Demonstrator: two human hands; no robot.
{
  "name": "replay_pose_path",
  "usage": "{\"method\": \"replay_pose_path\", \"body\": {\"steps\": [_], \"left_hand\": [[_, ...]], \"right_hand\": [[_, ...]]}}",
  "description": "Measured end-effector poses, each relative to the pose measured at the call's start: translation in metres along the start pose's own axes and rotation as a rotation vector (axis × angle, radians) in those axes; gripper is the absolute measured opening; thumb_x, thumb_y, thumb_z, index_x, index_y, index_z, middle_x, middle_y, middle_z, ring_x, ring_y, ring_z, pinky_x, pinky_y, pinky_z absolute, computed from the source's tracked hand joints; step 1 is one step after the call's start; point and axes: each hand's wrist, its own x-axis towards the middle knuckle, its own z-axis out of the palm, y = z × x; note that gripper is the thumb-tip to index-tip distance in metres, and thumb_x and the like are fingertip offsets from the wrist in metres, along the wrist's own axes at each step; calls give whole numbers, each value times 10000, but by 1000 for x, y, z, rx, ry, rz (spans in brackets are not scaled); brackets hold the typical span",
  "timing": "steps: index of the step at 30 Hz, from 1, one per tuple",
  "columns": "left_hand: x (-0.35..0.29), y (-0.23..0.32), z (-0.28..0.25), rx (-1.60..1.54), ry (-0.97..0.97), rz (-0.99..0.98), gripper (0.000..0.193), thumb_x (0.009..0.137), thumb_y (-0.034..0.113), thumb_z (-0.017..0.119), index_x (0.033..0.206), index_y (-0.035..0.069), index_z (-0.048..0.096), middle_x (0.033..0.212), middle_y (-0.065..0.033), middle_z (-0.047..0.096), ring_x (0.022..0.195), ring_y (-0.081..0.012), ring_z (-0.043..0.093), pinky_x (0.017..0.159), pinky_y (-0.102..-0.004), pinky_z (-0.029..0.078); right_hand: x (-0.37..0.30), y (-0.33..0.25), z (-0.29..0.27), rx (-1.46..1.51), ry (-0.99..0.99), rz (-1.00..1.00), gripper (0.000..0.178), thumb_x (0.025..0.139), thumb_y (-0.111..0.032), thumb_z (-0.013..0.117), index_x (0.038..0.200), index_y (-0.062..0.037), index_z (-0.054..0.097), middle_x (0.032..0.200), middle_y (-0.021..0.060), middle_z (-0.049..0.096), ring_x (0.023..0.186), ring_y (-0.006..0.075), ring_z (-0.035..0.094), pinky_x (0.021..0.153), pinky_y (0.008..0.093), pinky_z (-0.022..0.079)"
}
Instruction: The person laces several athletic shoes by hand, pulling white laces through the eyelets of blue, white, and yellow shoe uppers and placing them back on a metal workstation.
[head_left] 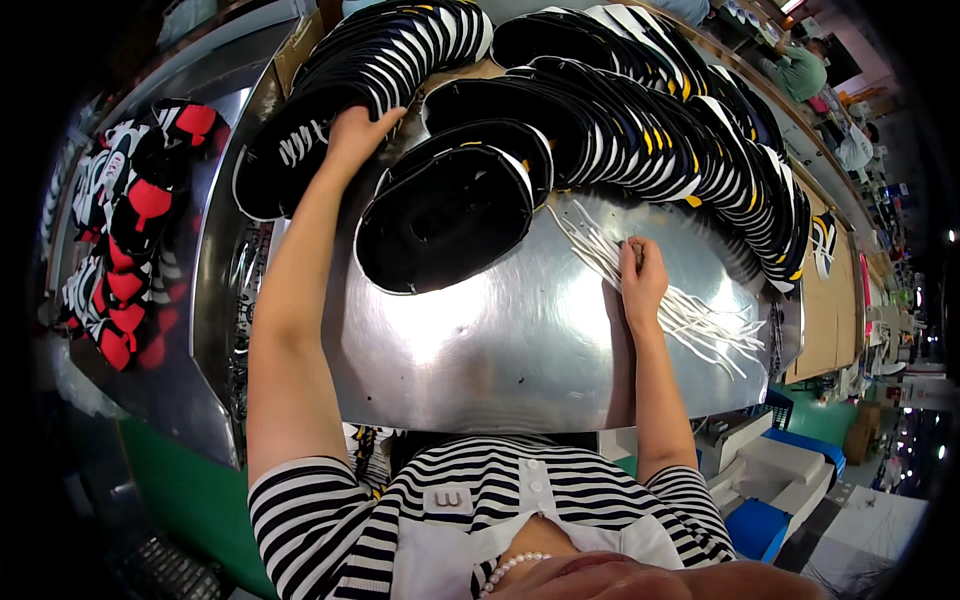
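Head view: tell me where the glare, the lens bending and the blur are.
In the head view, glare sits in bright patches on the metal table below the white laces by the right hand. The fisheye lens bends the table's edges and the rows of black shoe pieces into arcs, and the corners are black. The left hand is sharp, while the rim, with the red pieces, is soft.

A shiny metal surface (pixel 520 350) was seen from above, with rows of overlapping black shoe pieces (pixel 640 120) fanned along its far edge. The left hand (pixel 355 135) was laid on one black stack (pixel 300 140). The right hand (pixel 640 280) was closed on a bundle of white laces (pixel 700 320). Red and black pieces (pixel 130 240) were piled at the left.
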Motion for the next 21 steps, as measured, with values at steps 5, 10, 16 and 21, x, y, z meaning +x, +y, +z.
{"method": "replay_pose_path", "body": {"steps": [5,10,16,21], "left_hand": [[-72,1,-13,-649,108,-79,619,914,459,630,1280,-34,556,1184,-221,648,1117,-301,628,956,-340,463],[-177,-6,-14,-176,100,160,380,819,359,750,953,9,681,902,-137,635,820,-286,629,706,-352,483],[-242,64,-74,-489,418,102,194,965,83,559,1127,-7,617,1059,-72,658,953,-138,596,875,-286,461],[-357,178,-44,-142,31,692,507,757,125,723,1223,-3,567,1235,-211,580,1106,-385,559,908,-449,440]], "right_hand": [[8,-3,-13,377,-10,236,141,950,-127,587,1001,4,598,782,35,643,702,75,522,653,238,418],[12,-105,-61,722,-117,8,86,967,-110,564,997,-38,599,777,4,654,579,13,430,509,182,323],[-29,-202,-180,1262,-565,27,83,958,-58,574,1023,-32,530,722,70,629,515,47,464,455,183,335],[-79,-142,-236,1274,-299,128,54,942,-1,545,992,-18,534,736,124,630,474,62,469,425,177,336]]}}
